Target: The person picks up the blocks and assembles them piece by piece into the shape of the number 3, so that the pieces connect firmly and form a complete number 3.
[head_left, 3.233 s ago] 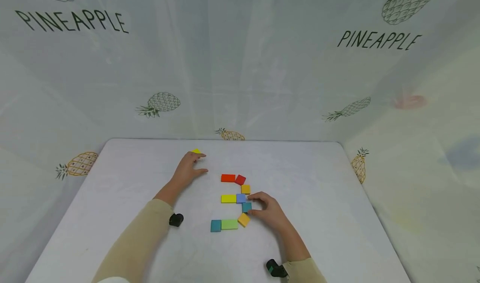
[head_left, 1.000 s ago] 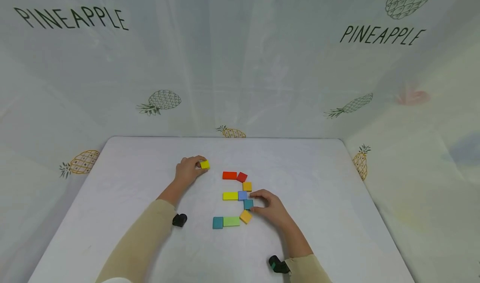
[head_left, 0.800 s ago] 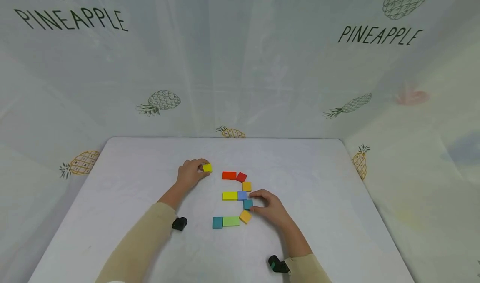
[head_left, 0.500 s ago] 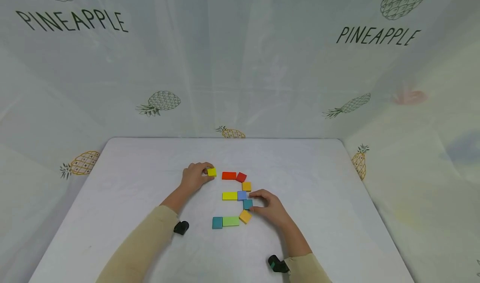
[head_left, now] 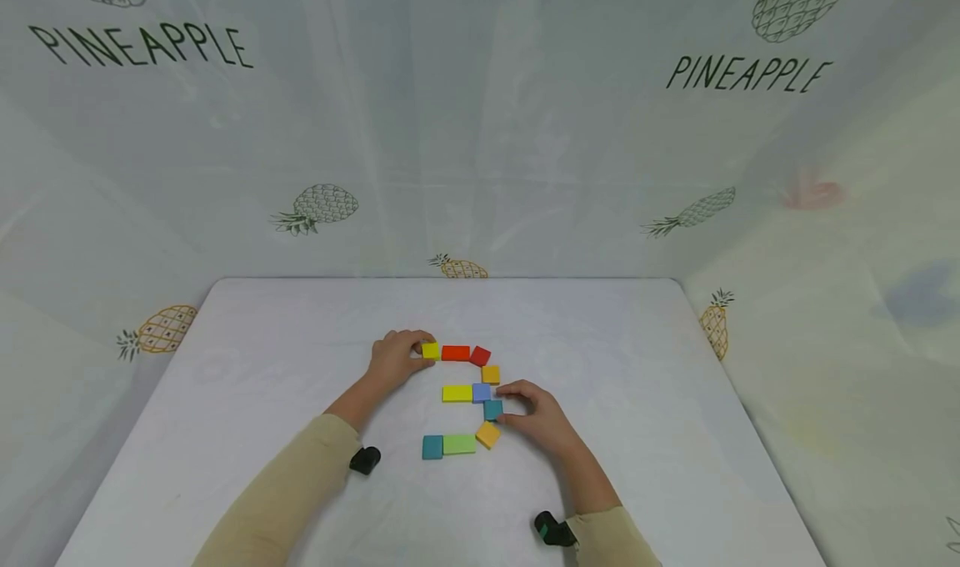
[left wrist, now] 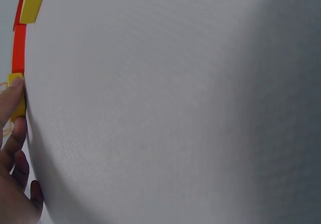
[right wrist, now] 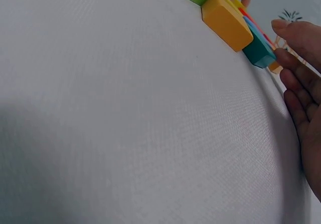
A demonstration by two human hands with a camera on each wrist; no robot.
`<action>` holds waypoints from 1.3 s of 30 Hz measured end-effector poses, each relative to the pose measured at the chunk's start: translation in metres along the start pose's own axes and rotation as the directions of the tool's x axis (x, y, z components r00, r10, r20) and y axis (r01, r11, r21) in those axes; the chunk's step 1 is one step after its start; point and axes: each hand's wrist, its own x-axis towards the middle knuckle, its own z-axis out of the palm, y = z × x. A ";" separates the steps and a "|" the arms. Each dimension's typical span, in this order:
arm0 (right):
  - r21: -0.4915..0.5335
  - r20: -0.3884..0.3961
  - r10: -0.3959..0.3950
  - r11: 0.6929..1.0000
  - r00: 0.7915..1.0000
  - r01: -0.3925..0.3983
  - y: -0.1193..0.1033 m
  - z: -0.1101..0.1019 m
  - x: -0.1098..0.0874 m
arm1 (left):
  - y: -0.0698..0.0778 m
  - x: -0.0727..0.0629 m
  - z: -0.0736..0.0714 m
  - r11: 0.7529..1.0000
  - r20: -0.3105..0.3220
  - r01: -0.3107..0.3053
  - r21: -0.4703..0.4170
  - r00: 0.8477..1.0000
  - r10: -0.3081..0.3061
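Note:
My left hand [head_left: 395, 358] pinches a small yellow block [head_left: 430, 350] between thumb and fingers, at the left end of a red rectangular block [head_left: 455, 353]. In the left wrist view the yellow block [left wrist: 17, 96] lines up with the red one [left wrist: 19, 48]. My right hand [head_left: 542, 417] lies by the right side of the figure, holding nothing. Its fingertips are close to a periwinkle block [head_left: 482, 393] and a teal block [head_left: 492, 410]. In the right wrist view the thumb and fingers [right wrist: 301, 86] are spread beside the teal block [right wrist: 259, 49].
A tilted red block [head_left: 480, 356] and an orange block [head_left: 491, 374] follow on the right. A yellow rectangle [head_left: 457, 393] forms the middle row. Below are a tilted orange block [head_left: 487, 435], a green rectangle [head_left: 459, 444] and a teal square [head_left: 432, 447], all on the white table [head_left: 637, 367].
My left hand has picked up the yellow block from the far left and carried it right and nearer, up to the red rectangle's end. The right hand has stayed almost still.

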 end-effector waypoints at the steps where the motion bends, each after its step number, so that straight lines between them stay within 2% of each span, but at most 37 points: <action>1: 0.001 0.001 0.000 1.000 1.000 0.000 0.000 0.000 0.000 | 0.000 -0.001 0.000 1.000 -0.001 -0.004 0.002 1.000 0.004; 8: -0.006 -0.005 0.006 1.000 1.000 -0.006 0.000 0.001 0.000 | 0.000 -0.002 0.001 1.000 -0.003 -0.010 -0.002 1.000 0.010; 12: -0.012 -0.010 0.001 1.000 1.000 -0.001 -0.001 0.001 0.000 | -0.004 -0.001 -0.001 0.997 0.010 0.003 -0.083 1.000 -0.003; 17: -0.021 -0.008 0.007 1.000 1.000 -0.007 -0.003 0.000 0.000 | -0.015 0.000 -0.002 0.979 0.030 0.031 -0.204 0.999 -0.025; 22: -0.027 -0.007 0.017 0.999 1.000 -0.017 -0.002 -0.001 0.000 | -0.022 0.001 -0.003 0.965 0.031 0.001 -0.262 0.999 0.008; 39: -0.013 0.000 0.003 1.000 1.000 -0.003 0.000 0.000 0.001 | -0.019 0.000 -0.005 0.966 0.021 -0.011 -0.259 1.000 0.017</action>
